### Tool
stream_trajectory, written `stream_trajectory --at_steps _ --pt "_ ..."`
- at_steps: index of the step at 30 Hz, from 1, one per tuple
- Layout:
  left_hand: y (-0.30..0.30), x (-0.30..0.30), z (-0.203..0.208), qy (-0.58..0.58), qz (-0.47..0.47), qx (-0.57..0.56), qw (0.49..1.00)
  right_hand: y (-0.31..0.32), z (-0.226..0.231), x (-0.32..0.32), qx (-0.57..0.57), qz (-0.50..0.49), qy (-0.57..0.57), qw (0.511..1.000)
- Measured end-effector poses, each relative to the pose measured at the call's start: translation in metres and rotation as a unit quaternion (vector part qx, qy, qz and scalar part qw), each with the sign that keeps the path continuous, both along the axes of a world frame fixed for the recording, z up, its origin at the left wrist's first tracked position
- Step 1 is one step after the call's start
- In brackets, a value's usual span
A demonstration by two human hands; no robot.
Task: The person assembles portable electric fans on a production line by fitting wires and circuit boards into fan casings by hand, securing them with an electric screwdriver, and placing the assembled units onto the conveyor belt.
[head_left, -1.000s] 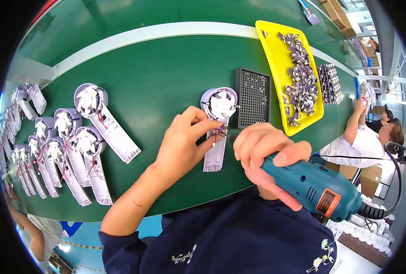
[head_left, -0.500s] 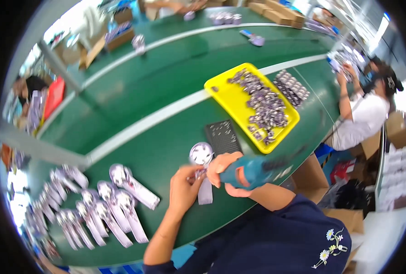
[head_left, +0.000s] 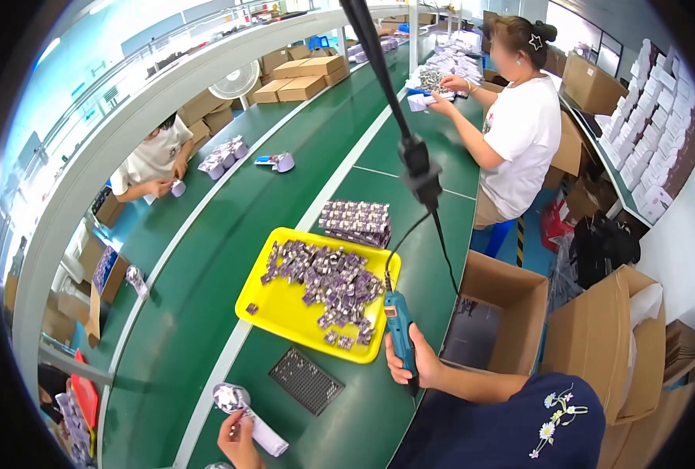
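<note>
The right hand [head_left: 410,358] clamps the screwdriver [head_left: 399,320]; the left hand [head_left: 239,444] touches the fan unit [head_left: 264,433] at seven o'clock, grip unclear. A snagging cable [head_left: 421,173] could upset the yellow tray [head_left: 285,325].

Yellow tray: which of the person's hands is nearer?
Right. The right hand is just right of the yellow tray; the left hand is farther, lower in the picture.

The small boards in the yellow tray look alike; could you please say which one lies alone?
The lone board by the left rim of the yellow tray: bare yellow surrounds it; the other boards cluster to its right.
</note>
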State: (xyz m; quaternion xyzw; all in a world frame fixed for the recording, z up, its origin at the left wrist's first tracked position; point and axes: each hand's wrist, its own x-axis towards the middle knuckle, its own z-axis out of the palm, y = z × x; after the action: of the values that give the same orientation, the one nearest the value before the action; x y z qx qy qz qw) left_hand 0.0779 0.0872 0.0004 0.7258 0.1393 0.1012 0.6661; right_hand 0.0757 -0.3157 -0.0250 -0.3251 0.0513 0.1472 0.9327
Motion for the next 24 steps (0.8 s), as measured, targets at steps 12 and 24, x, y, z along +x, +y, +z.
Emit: stream_trajectory --at_steps 12,24 --pt "0.078 0.194 0.011 -0.011 -0.030 -0.017 0.999 -0.009 -0.011 -0.005 0.023 0.032 0.029 0.999" --pt "0.159 0.431 -0.016 -0.129 0.007 -0.064 0.990 -0.028 -0.013 -0.008 -0.055 -0.076 0.117 0.989"
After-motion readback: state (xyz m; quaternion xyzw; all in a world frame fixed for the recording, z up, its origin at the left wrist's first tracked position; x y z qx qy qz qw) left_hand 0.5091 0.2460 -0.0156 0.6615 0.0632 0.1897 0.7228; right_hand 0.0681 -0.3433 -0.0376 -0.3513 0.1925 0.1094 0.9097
